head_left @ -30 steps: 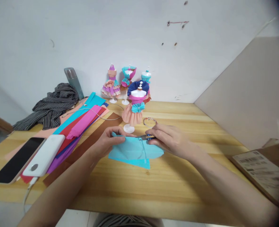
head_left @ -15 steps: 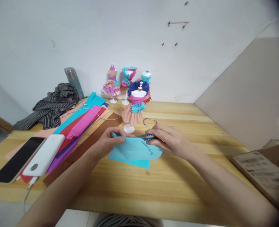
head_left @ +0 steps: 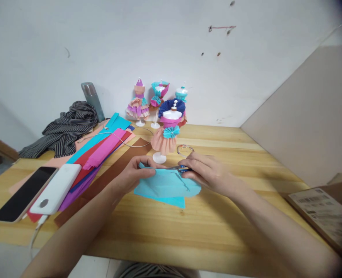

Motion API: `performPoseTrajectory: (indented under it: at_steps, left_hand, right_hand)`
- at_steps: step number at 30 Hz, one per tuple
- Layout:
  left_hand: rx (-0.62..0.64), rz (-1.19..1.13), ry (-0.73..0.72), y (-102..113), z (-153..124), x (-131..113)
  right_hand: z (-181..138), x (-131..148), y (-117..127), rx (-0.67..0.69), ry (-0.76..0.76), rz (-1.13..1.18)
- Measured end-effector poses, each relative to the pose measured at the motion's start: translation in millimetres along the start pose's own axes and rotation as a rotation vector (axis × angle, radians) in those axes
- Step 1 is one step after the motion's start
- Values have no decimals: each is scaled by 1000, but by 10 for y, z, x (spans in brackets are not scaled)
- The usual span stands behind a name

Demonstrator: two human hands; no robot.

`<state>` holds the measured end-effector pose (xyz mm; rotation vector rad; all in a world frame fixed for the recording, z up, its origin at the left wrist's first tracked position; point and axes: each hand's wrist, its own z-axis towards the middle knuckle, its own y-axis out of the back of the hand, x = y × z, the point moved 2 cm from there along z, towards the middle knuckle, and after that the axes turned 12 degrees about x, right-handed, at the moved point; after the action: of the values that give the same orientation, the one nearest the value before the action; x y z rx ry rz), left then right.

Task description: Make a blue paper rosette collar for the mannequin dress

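Observation:
My left hand (head_left: 136,173) pinches the upper left corner of a light blue crepe paper sheet (head_left: 166,185), thumb on top. In my right hand (head_left: 204,173) is a small pair of scissors (head_left: 182,168), its blades pointing left along the sheet's upper edge. A darker fold or cut line runs near the paper's right end. Part of the scissors is hidden by my fingers. Just beyond the paper stands a small white mannequin (head_left: 172,114) dressed in a pink and peach paper skirt with a blue rosette and a navy fan collar.
Several dressed mannequins (head_left: 140,101) stand by the wall. At left lie coloured paper strips (head_left: 104,148), a phone (head_left: 24,195), a white power bank (head_left: 56,189), striped cloth (head_left: 69,127) and a flask (head_left: 92,101). A ring of wire or tape (head_left: 185,150) and a cardboard box (head_left: 324,212) sit to the right.
The whole view has shifted slightly, so everything appears a little further right. Both hands keep their holds on the paper and scissors, with hardly any movement between them.

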<state>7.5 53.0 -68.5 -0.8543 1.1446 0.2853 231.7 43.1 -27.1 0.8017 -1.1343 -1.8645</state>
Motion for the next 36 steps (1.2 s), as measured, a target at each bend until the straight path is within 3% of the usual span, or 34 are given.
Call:
performPoseTrajectory:
  at_steps: [36]
  left_hand:
    - [27,70,-28,6,8,35]
  right_hand:
    - [49,36,-51,-38,32,-26]
